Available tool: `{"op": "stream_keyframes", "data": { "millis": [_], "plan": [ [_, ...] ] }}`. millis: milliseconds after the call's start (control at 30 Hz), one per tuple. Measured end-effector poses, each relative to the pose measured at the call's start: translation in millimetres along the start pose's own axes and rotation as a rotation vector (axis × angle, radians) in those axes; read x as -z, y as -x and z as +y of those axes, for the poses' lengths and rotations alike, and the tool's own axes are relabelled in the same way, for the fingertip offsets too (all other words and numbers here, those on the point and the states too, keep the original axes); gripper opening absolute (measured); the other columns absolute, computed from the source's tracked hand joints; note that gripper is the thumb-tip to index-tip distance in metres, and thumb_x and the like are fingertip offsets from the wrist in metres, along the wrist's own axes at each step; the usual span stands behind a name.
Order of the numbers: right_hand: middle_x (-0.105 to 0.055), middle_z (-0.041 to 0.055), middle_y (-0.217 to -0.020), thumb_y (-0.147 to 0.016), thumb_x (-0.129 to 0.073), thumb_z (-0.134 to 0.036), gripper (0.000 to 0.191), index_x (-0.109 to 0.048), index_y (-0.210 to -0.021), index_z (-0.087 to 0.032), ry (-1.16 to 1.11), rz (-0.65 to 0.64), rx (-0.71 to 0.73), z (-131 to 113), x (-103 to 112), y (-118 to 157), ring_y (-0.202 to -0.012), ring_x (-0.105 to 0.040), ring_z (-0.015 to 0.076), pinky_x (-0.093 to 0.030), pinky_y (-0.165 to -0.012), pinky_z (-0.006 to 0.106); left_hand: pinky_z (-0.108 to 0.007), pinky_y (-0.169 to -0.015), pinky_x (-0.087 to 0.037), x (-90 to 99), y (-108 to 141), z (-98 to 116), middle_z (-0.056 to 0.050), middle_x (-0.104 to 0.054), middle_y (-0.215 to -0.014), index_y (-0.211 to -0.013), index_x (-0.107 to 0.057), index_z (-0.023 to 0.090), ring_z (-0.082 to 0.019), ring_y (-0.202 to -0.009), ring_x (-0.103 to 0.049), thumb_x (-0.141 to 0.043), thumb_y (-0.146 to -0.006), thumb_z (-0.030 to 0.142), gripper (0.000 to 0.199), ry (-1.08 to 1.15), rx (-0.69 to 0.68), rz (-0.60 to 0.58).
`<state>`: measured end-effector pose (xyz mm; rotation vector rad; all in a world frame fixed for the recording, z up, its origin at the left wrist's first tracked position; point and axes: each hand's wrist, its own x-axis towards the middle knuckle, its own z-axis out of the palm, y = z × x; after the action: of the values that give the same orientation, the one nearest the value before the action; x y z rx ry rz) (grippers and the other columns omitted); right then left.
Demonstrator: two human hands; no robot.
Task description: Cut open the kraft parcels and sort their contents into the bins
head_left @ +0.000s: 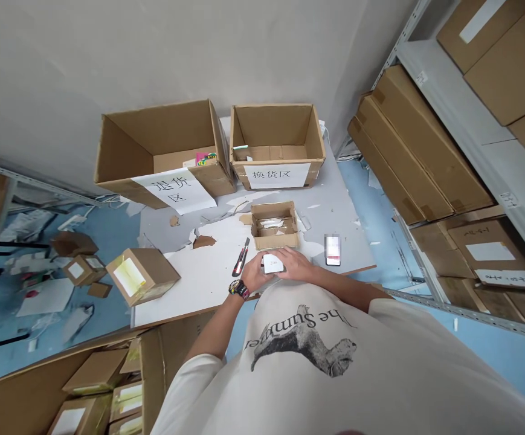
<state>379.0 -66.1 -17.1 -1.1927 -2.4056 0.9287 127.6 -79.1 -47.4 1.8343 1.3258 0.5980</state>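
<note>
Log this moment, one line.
left hand: holds white item; right hand: holds white item; ahead: open carton; table: box cutter, phone

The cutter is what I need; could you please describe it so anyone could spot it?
On the table, find the small open carton. To its left, near the left hand, lies the cutter: slim, red and black, unlike the boxy brown carton.

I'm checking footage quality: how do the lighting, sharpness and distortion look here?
In the head view, light looks soft and even, without harsh glare; the shelf at right slants steeply, as from wide-angle distortion; print on the white box between the left hand and right hand is too small to read; the phone shows a pixelated patch.
</note>
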Motion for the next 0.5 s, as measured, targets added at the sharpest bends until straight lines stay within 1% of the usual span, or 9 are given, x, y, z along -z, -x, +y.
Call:
{"op": "stream_keyframes", "data": {
  "millis": [67,133,200,233,300,367,433,500],
  "plan": [
    [-0.08,0.0132,-0.14,-0.088,-0.097,-0.033,0.08,-0.069,-0.162,-0.031,-0.048,0.015,-0.033,-10,21,-10,-0.132,-0.07,0.0415,-0.065,-0.11,0.057,-0.052,-0.09,-0.073,19.4,-5,16,-0.006,-0.085,-0.126,-0.144,-0.068,0.035,-0.035,-0.102,-0.086,-0.097,-0.077,0.043,0.073,-0.011,-0.018,0.002],
    [-0.08,0.0129,-0.134,-0.082,-0.102,-0.037,0.078,-0.073,-0.154,-0.03,-0.06,0.029,-0.06,-18,50,-24,-0.131,-0.069,0.0427,-0.065,-0.107,0.056,-0.052,-0.093,-0.072,42.1,-18,34,-0.007,-0.084,-0.132,-0.148,-0.067,0.034,-0.034,-0.103,-0.086,-0.099,-0.077,0.044,0.079,-0.026,-0.043,0.01],
    [-0.08,0.0122,-0.131,-0.078,-0.105,-0.042,0.077,-0.075,-0.148,-0.03,-0.063,0.062,-0.043,-22,86,-44,-0.131,-0.068,0.0435,-0.064,-0.104,0.055,-0.051,-0.097,-0.071,65.3,-41,56,-0.008,-0.083,-0.137,-0.155,-0.063,0.033,-0.033,-0.105,-0.085,-0.098,-0.078,0.044,0.085,-0.024,-0.071,0.058],
    [-0.08,0.0118,-0.131,-0.077,-0.105,-0.043,0.076,-0.075,-0.146,-0.029,-0.058,0.089,-0.022,-22,105,-56,-0.129,-0.068,0.0434,-0.063,-0.104,0.054,-0.05,-0.099,-0.071,76.3,-56,66,-0.008,-0.082,-0.14,-0.158,-0.061,0.032,-0.034,-0.109,-0.084,-0.098,-0.079,0.044,0.088,-0.014,-0.094,0.091],
    [-0.08,0.0115,-0.131,-0.077,-0.104,-0.044,0.076,-0.074,-0.145,-0.028,-0.045,0.157,0.022,-16,146,-84,-0.126,-0.069,0.0431,-0.062,-0.104,0.054,-0.05,-0.105,-0.07,96.6,-96,86,-0.011,-0.078,-0.15,-0.165,-0.056,0.029,-0.035,-0.12,-0.083,-0.097,-0.081,0.042,0.095,0.01,-0.165,0.155],
    [-0.078,0.0122,-0.136,-0.08,-0.102,-0.044,0.075,-0.073,-0.146,-0.027,-0.016,0.228,0.057,-3,187,-117,-0.127,-0.069,0.0435,-0.06,-0.109,0.057,-0.05,-0.112,-0.068,115.3,-145,102,-0.013,-0.073,-0.159,-0.167,-0.054,0.027,-0.037,-0.134,-0.079,-0.095,-0.083,0.042,0.095,0.011,-0.254,0.204],
    [-0.076,0.0126,-0.137,-0.081,-0.1,-0.045,0.073,-0.072,-0.144,-0.023,0.022,0.274,0.095,14,226,-155,-0.128,-0.069,0.0444,-0.058,-0.114,0.061,-0.052,-0.118,-0.065,133.2,-200,111,-0.015,-0.069,-0.165,-0.169,-0.052,0.024,-0.039,-0.144,-0.074,-0.096,-0.085,0.044,0.096,-0.003,-0.328,0.243],
    [-0.074,0.0127,-0.137,-0.083,-0.098,-0.049,0.073,-0.071,-0.144,-0.021,0.058,0.301,0.122,34,258,-196,-0.13,-0.068,0.0451,-0.055,-0.119,0.064,-0.055,-0.123,-0.063,150.6,-254,113,-0.015,-0.067,-0.168,-0.17,-0.05,0.024,-0.04,-0.149,-0.071,-0.097,-0.087,0.048,0.098,-0.004,-0.381,0.268]
  ]
}}
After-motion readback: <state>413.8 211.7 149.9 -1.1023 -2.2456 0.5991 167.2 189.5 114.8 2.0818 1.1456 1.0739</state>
